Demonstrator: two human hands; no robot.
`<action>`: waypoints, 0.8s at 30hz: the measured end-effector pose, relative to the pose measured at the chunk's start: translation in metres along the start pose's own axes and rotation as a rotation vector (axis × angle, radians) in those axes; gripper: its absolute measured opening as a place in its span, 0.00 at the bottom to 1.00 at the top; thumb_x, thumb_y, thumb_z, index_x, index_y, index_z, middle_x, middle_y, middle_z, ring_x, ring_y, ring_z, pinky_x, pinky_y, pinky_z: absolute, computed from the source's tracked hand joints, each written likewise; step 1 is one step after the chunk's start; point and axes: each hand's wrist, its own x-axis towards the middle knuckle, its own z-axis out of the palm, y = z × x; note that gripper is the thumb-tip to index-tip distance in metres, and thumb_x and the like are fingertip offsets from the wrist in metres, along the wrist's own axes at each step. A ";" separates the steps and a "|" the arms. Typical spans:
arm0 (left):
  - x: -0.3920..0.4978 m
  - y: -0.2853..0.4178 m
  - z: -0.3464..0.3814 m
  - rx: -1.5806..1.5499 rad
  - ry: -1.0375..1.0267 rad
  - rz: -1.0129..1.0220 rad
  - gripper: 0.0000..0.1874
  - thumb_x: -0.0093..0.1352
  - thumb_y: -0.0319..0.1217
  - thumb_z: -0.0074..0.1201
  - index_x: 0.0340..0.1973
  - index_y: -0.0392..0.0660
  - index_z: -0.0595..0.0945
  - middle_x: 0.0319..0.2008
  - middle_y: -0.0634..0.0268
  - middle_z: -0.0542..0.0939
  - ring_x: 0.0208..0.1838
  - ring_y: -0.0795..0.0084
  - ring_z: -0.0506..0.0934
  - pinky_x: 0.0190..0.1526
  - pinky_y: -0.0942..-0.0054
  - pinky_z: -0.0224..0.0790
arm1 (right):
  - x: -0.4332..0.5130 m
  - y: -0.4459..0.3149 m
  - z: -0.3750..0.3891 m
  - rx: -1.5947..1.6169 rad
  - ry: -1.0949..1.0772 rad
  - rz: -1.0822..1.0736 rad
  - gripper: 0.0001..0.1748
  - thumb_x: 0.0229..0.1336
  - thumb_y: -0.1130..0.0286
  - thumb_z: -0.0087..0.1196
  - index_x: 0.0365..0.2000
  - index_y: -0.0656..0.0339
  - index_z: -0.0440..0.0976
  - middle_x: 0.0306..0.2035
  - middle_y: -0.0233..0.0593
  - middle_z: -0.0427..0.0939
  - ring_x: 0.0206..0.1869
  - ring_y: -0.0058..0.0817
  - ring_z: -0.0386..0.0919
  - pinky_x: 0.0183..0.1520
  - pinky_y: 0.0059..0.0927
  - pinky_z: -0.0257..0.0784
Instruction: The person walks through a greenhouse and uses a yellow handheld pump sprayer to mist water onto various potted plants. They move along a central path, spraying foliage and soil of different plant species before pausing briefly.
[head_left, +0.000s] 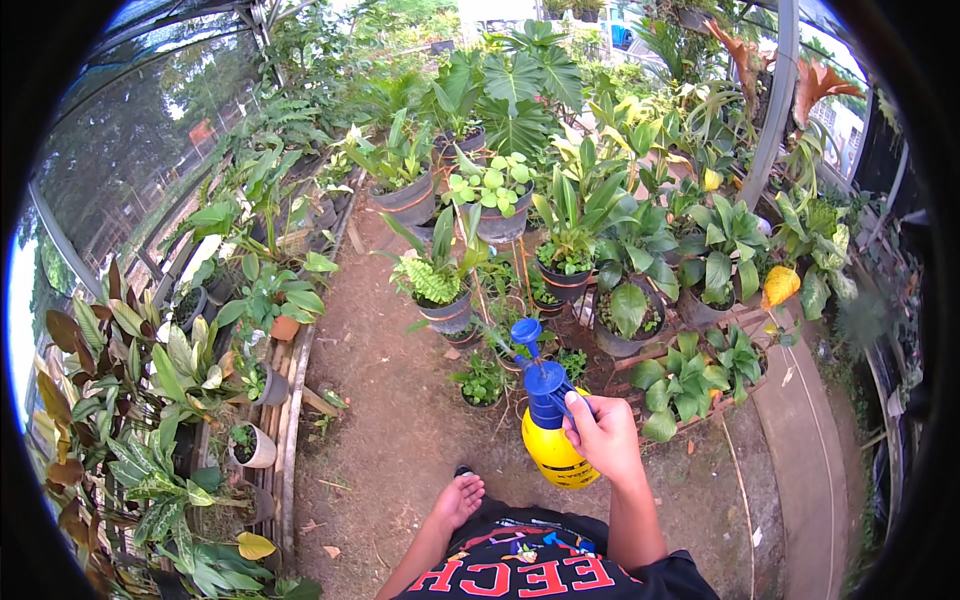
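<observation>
My right hand (606, 435) grips the blue handle of a pump sprayer with a yellow tank (553, 450). Its blue plunger knob (526, 330) stands raised above the blue collar, and the nozzle points away from me. A faint pale streak lies just ahead of the nozzle; whether it is spray I cannot tell. Low in front of my shirt, my left hand (459, 501) holds nothing, its fingers extended. Nearest the sprayer, a small leafy potted plant (481, 381) sits on the ground. Beyond it hangs or stands a grey pot with a fern (444, 311).
Wooden slat shelving (289, 420) with several potted plants runs along the left. A dirt path (375, 360) lies between it and the potted plants ahead. A large dark pot (630, 322) stands right of centre. A metal post (772, 112) leans at upper right.
</observation>
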 end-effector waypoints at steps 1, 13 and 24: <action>0.000 0.001 0.000 0.002 0.003 0.003 0.17 0.77 0.44 0.48 0.54 0.50 0.82 0.49 0.69 0.85 0.51 0.70 0.81 0.53 0.66 0.72 | 0.001 0.000 0.000 0.039 0.030 -0.024 0.28 0.77 0.57 0.52 0.21 0.66 0.78 0.14 0.27 0.74 0.16 0.12 0.68 0.21 0.22 0.61; -0.003 0.003 0.006 0.021 0.004 -0.005 0.17 0.76 0.43 0.51 0.54 0.50 0.81 0.50 0.68 0.84 0.52 0.70 0.80 0.53 0.66 0.72 | 0.000 -0.004 -0.003 0.157 0.081 -0.017 0.27 0.77 0.58 0.53 0.21 0.64 0.77 0.14 0.26 0.72 0.16 0.12 0.67 0.20 0.22 0.59; 0.002 0.002 0.007 0.036 0.021 -0.016 0.17 0.75 0.44 0.52 0.53 0.49 0.82 0.51 0.68 0.84 0.52 0.70 0.80 0.54 0.65 0.72 | 0.002 -0.001 -0.007 -0.022 0.005 -0.073 0.27 0.76 0.57 0.54 0.22 0.67 0.79 0.14 0.28 0.74 0.17 0.13 0.69 0.21 0.24 0.62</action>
